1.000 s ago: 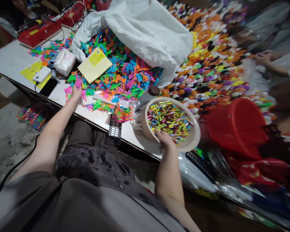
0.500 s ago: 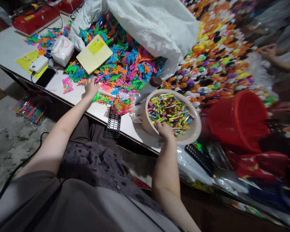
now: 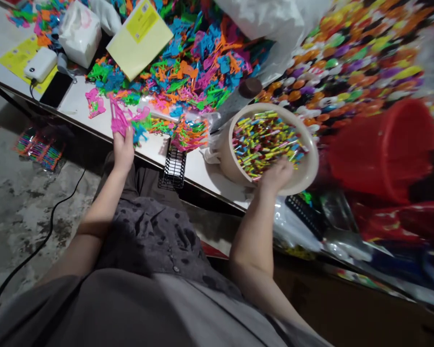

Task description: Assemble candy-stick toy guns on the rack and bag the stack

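My left hand [image 3: 124,149] is closed on a pink plastic toy piece [image 3: 118,118] above the table's front edge. Loose toy pieces in pink, blue, green and orange [image 3: 191,72] lie heaped behind it. Inside a cream tub [image 3: 235,161], my right hand [image 3: 277,174] reaches down, fingers curled against small, shiny wrapped sticks [image 3: 265,137]; what its fingertips grip is hidden. Between my hands, a black wire rack [image 3: 174,166] stands at the table edge, with a row of orange, pink and green toy pieces [image 3: 191,135] at its top.
A yellowish pad [image 3: 141,41], a white tissue pack [image 3: 80,33], a white power bank [image 3: 41,64] and a black phone [image 3: 57,90] lie at left. At right are a red bucket [image 3: 369,149] and many colourful rounded pieces [image 3: 332,82]. A cable [image 3: 52,221] crosses the floor.
My left hand has come back from the heap toward the table edge with the pink toy piece. My right hand has moved from the tub's near rim deeper inside. The view has shifted.
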A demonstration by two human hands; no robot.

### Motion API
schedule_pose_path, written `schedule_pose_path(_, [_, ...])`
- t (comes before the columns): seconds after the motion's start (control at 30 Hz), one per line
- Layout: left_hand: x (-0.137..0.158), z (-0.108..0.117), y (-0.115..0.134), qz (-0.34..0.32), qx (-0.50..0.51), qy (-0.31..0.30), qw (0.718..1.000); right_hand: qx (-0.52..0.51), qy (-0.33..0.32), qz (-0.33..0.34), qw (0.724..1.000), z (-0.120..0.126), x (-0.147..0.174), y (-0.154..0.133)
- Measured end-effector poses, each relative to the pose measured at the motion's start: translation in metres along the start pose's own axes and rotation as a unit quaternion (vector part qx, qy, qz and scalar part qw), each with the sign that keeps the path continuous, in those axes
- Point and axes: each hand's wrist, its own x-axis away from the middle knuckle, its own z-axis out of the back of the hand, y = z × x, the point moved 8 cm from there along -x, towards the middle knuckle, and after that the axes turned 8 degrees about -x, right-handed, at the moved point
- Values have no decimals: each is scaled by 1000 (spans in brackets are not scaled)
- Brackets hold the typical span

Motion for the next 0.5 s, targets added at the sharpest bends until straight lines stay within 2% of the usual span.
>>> schedule_pose_path(0.1, [84,7,-22,118,-11,-159,980,-110,112,36,987,11,36,-29])
schedule_pose_path(0.13, [107,9,-25,130,-21,-221,966,-160,116,70,978,5,54,-45])
schedule_pose_path(0.17, [127,10,-25,133,-39,-286,948,-206,91,113,968,-7,73,-64])
schedule_pose_path(0.23, [154,17,-23,117,-100,-395,906,-228,-93,183,952,-57,117,-108])
schedule_pose_path(0.3, [164,27,-21,99,-170,-458,867,-198,-319,233,897,-118,172,-143])
schedule_pose_path(0.33, [164,32,-19,94,-196,-472,855,-181,-390,244,869,-141,195,-154])
schedule_pose_path(0.37, [163,37,-18,97,-207,-476,849,-172,-433,239,852,-159,212,-160])
schedule_pose_path(0.4, [160,41,-18,111,-205,-471,851,-172,-452,218,848,-173,221,-161])
schedule_pose_path(0.5, [153,52,-21,193,-137,-420,876,-220,-450,106,859,-195,225,-151])
